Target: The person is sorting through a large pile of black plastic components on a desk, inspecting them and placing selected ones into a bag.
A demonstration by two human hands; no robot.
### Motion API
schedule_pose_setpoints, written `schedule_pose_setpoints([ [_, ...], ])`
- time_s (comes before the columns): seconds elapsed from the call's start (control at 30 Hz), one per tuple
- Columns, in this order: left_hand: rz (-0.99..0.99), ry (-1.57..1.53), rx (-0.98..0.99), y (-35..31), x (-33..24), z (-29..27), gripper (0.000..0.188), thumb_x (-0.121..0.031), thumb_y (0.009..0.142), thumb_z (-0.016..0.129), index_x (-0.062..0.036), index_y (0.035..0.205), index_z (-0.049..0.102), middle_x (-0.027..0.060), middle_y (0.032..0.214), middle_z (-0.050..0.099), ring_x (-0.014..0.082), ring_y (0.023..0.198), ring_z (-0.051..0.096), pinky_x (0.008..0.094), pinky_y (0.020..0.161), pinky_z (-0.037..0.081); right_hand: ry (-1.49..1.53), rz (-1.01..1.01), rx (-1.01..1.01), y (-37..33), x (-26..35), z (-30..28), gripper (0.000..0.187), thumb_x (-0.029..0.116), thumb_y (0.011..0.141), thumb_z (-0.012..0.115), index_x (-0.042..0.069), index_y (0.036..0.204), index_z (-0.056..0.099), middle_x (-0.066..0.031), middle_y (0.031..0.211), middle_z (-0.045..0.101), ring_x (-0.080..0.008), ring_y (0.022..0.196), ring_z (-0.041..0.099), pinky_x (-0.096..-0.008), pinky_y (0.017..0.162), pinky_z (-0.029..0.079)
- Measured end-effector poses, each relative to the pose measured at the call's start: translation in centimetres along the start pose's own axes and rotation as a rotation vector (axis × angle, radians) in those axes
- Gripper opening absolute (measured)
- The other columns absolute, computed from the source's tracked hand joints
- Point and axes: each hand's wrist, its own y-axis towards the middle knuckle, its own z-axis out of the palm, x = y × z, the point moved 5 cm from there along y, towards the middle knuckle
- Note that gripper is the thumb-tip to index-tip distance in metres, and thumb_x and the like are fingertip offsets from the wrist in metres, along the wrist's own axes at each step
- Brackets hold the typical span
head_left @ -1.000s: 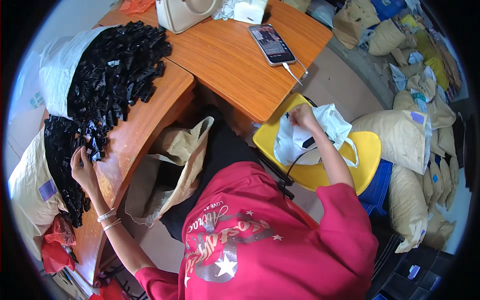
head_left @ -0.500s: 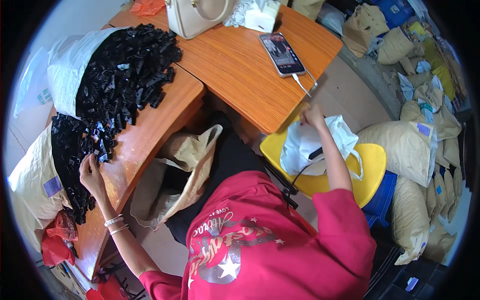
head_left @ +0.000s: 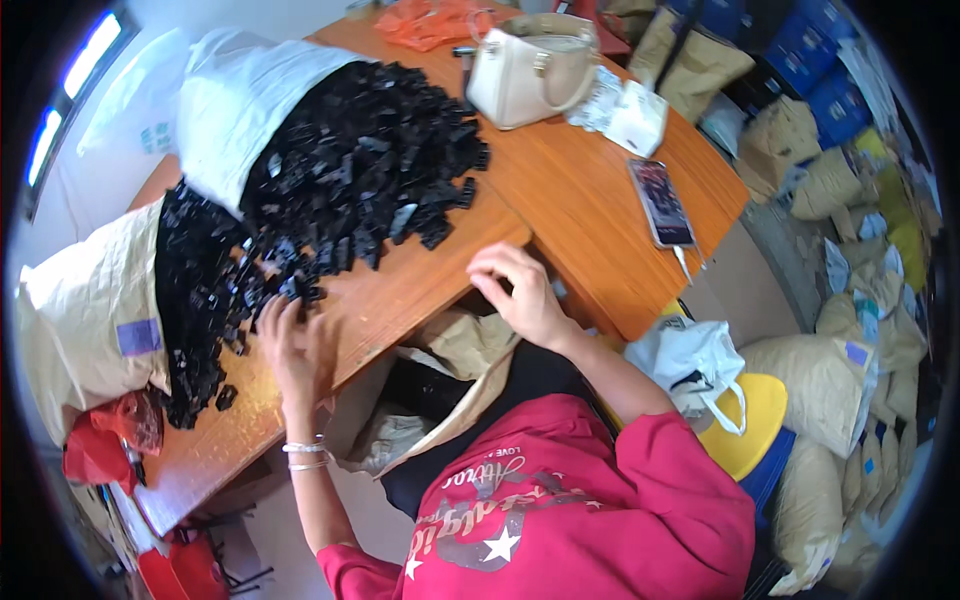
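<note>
A large heap of small black plastic parts [head_left: 370,160] spills from a white woven sack [head_left: 215,130] onto the wooden table [head_left: 400,285]. More black parts lie at the mouth of a tan sack [head_left: 90,300] on the left. My left hand [head_left: 292,355], slightly blurred, is at the near edge of the parts with its fingers apart and nothing visible in them. Over the table's near edge hovers my right hand [head_left: 525,300], fingers loosely bent and thumb apart, showing nothing held. Below it, an open paper-like sack [head_left: 465,400] stands against my legs, its inside dark.
On the far table are a cream handbag [head_left: 525,75], a white tissue pack [head_left: 637,118], a phone [head_left: 660,205] on a charging cable and an orange plastic bag [head_left: 430,22]. A white plastic bag [head_left: 690,355] rests on a yellow stool [head_left: 755,430]. Full sacks [head_left: 800,395] crowd the right.
My right hand has come from above the white bag on the stool to the table's edge. My left hand's fingers have loosened from a pinch. The view has shifted left.
</note>
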Motion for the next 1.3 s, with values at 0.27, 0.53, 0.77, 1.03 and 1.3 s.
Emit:
schedule_pose_setpoints([
  [0.27, 0.223, -0.138, 0.169, 1.9, -4.5, 4.6, 0.074, -0.032, 0.067, 0.082, -0.0114, 0.13, 0.05, 0.0228, 0.14, 0.037, 0.0418, 0.128, 0.037, 0.0516, 0.105, 0.032, -0.311, 0.223, -0.149, 6.8, -8.7, 5.4, 0.052, 0.039, 0.094, 0.053, 0.014, 0.139, 0.045, -0.0252, 0.141, 0.038, -0.0433, 0.132, 0.033, -0.0519, 0.107, 0.026],
  [0.53, 0.203, -0.072, 0.247, 4.6, -6.7, 8.5, 0.072, -0.045, 0.076, 0.072, -0.0182, 0.138, 0.046, 0.0256, 0.147, 0.027, 0.0411, 0.139, 0.021, 0.0572, 0.112, 0.014, -0.316, 0.161, -0.124, 8.3, -7.4, 9.3, 0.051, 0.04, 0.092, 0.058, 0.014, 0.135, 0.05, -0.0246, 0.14, 0.04, -0.0484, 0.134, 0.027, -0.0558, 0.109, 0.022],
  [0.77, -0.177, 0.037, -0.118, 3.7, 4.4, -1.4, 0.049, -0.018, 0.077, 0.075, -0.0074, 0.122, 0.057, 0.0204, 0.138, 0.041, 0.0393, 0.131, 0.035, 0.0505, 0.109, 0.027, -0.245, 0.195, -0.047, 7.1, -6.1, 8.6, 0.056, 0.038, 0.098, 0.048, 0.006, 0.142, 0.038, -0.0256, 0.146, 0.032, -0.0446, 0.138, 0.022, -0.0543, 0.112, 0.016],
  [1.03, -0.715, 0.416, -0.435, -7.7, 23.8, -12.2, 0.039, -0.038, 0.09, 0.061, -0.0084, 0.116, 0.064, 0.0262, 0.127, 0.05, 0.0397, 0.118, 0.047, 0.0464, 0.1, 0.035, -0.362, -0.063, -0.093, 7.0, -1.2, 8.6, 0.051, 0.024, 0.096, 0.05, 0.007, 0.143, 0.038, -0.0203, 0.15, 0.029, -0.0411, 0.142, 0.018, -0.0588, 0.112, 0.011],
  [1.3, -0.706, 0.422, -0.221, -4.6, 21.8, -7.2, 0.05, -0.052, 0.081, 0.065, -0.0082, 0.106, 0.067, 0.0284, 0.109, 0.057, 0.0432, 0.1, 0.053, 0.0478, 0.089, 0.04, 0.065, -0.539, 0.576, 2.2, 10.1, 22.5, 0.054, 0.039, 0.081, 0.066, 0.023, 0.131, 0.055, -0.0188, 0.145, 0.036, -0.0365, 0.14, 0.026, -0.0559, 0.113, 0.014],
])
